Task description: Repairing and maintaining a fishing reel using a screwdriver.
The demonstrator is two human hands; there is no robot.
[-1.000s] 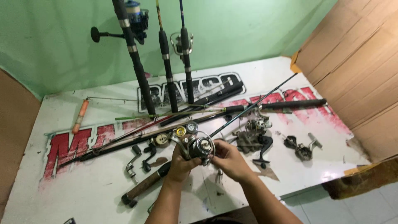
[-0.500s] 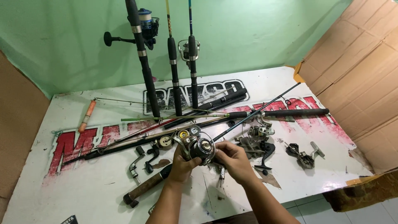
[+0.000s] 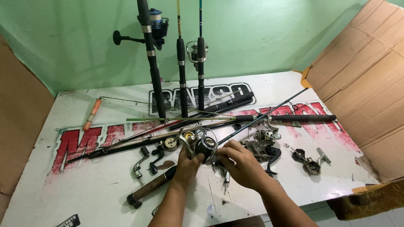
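Green walls back a white tabletop strewn with fishing rods and reel parts. At its near middle, the left hand closes around a dark spinning reel, steadying it just above the surface, while the right hand pinches at its side; what those fingertips grip is hidden.

Bare table lay left of the reel; rods and reel parts crowded behind and right.
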